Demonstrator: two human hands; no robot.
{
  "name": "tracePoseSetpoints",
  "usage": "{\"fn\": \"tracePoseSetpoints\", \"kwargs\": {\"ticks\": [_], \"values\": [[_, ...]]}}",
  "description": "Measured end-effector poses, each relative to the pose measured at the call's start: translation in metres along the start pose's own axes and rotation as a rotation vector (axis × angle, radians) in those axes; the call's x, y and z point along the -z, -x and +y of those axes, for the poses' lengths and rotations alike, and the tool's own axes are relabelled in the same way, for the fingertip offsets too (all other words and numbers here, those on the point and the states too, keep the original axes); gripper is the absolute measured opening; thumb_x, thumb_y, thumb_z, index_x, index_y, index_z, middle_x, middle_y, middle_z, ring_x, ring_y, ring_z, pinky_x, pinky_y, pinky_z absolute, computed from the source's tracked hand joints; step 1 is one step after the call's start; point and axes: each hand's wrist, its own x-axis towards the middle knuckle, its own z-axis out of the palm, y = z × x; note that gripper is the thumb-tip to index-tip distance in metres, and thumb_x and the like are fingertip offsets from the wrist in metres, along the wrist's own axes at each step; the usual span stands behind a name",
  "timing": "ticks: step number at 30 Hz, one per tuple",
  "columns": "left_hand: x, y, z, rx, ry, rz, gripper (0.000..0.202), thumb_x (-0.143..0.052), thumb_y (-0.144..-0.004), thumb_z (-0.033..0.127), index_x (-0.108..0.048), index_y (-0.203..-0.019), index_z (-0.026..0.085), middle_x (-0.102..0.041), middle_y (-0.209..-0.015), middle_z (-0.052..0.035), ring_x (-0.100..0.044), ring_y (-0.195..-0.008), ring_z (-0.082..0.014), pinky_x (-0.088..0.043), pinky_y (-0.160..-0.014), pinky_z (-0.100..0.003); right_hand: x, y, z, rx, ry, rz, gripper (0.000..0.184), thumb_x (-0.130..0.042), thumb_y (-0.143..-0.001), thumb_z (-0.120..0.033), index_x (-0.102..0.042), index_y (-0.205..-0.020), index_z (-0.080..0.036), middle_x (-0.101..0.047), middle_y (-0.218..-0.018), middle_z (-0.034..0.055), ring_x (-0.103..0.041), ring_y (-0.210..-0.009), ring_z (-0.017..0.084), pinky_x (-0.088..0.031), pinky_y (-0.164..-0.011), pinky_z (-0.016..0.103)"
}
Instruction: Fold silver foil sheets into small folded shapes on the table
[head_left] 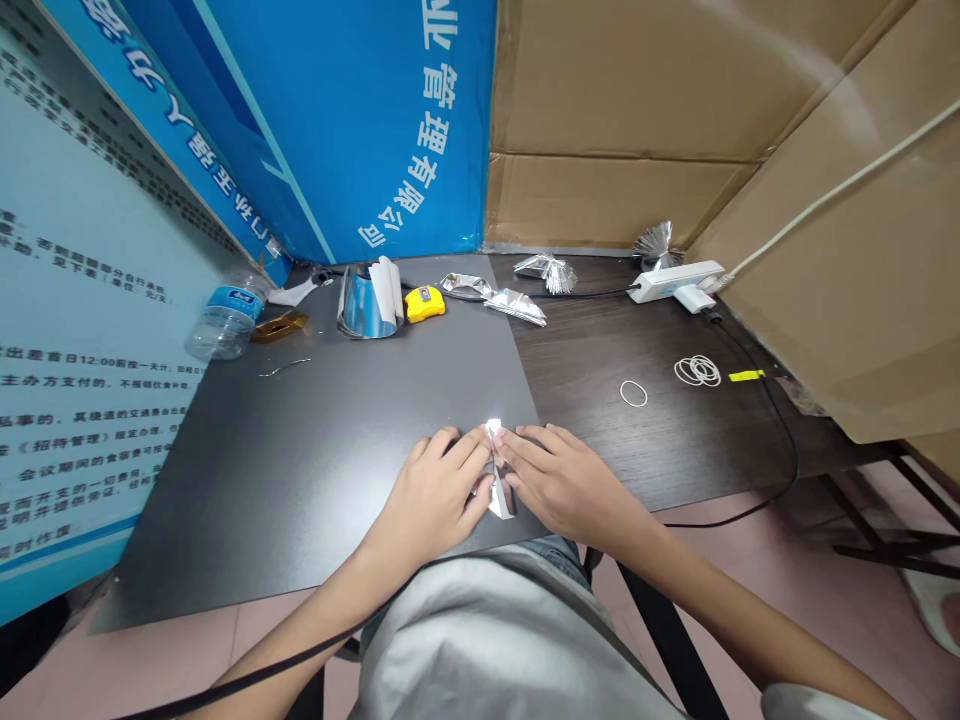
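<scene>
A narrow folded strip of shiny silver foil (pixel 501 500) lies near the front edge of the desk, running away from me. My left hand (pixel 439 490) grips its left side, fingertips on the far part and thumb near the middle. From the right, the fingers of my right hand (pixel 559 480) press on the same strip. The fingertips of both hands almost meet over it and cover its middle part.
Along the back lie pleated silver foil pieces (pixel 517 306), a yellow tape measure (pixel 425 304), a curled silver sheet (pixel 367 305) and a plastic bottle (pixel 229 318). Pale rubber bands (pixel 697 371) lie right, below a white power strip (pixel 671 280). A black cable (pixel 793 450) crosses the desk's right side.
</scene>
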Motion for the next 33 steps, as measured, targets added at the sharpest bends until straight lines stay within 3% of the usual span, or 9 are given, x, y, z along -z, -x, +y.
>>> {"fn": "tracePoseSetpoints", "kwargs": {"ticks": [3, 11, 19, 25, 33], "values": [[0.000, 0.000, -0.001, -0.022, -0.014, -0.003, 0.041, -0.046, -0.106, 0.032, -0.059, -0.144, 0.020, -0.063, -0.146, -0.0101, -0.056, -0.115, -0.0307, -0.050, -0.089, -0.045, -0.001, -0.002, -0.002, -0.033, -0.035, 0.026, 0.039, -0.048, -0.109, -0.037, -0.066, -0.137, -0.015, -0.067, -0.143, 0.0119, -0.061, -0.126, 0.033, -0.052, -0.103, 0.054], [-0.001, 0.002, -0.005, -0.041, 0.013, -0.003, 0.041, -0.046, -0.107, 0.034, -0.061, -0.144, 0.021, -0.062, -0.148, -0.0105, -0.055, -0.115, -0.0304, -0.052, -0.093, -0.046, -0.008, -0.001, -0.012, -0.151, -0.124, 0.110, 0.036, -0.053, -0.107, -0.037, -0.065, -0.137, -0.020, -0.070, -0.140, 0.0110, -0.062, -0.127, 0.033, -0.047, -0.108, 0.058], [0.003, 0.002, -0.004, -0.066, 0.001, -0.015, 0.035, -0.048, -0.107, 0.031, -0.066, -0.136, 0.028, -0.060, -0.150, -0.0092, -0.055, -0.110, -0.0302, -0.052, -0.091, -0.047, -0.004, -0.002, -0.010, -0.162, -0.219, 0.123, 0.042, -0.059, -0.103, -0.039, -0.062, -0.140, -0.020, -0.069, -0.139, 0.0117, -0.060, -0.126, 0.032, -0.047, -0.107, 0.055], [0.002, 0.003, -0.002, -0.042, -0.041, -0.028, 0.030, -0.050, -0.106, 0.030, -0.069, -0.129, 0.025, -0.058, -0.153, -0.0084, -0.055, -0.113, -0.0314, -0.052, -0.089, -0.048, -0.003, -0.002, -0.007, -0.147, -0.252, 0.121, 0.044, -0.060, -0.102, -0.041, -0.061, -0.142, -0.021, -0.068, -0.141, 0.0114, -0.060, -0.126, 0.032, -0.047, -0.106, 0.054], [0.001, 0.006, 0.003, 0.002, -0.056, -0.029, 0.034, -0.048, -0.108, 0.044, -0.068, -0.131, 0.028, -0.058, -0.154, -0.0051, -0.054, -0.118, -0.0322, -0.050, -0.088, -0.048, 0.000, 0.002, -0.009, -0.147, -0.271, 0.104, 0.054, -0.063, -0.099, -0.046, -0.058, -0.146, -0.020, -0.066, -0.144, 0.0123, -0.058, -0.130, 0.034, -0.045, -0.110, 0.055]]}}
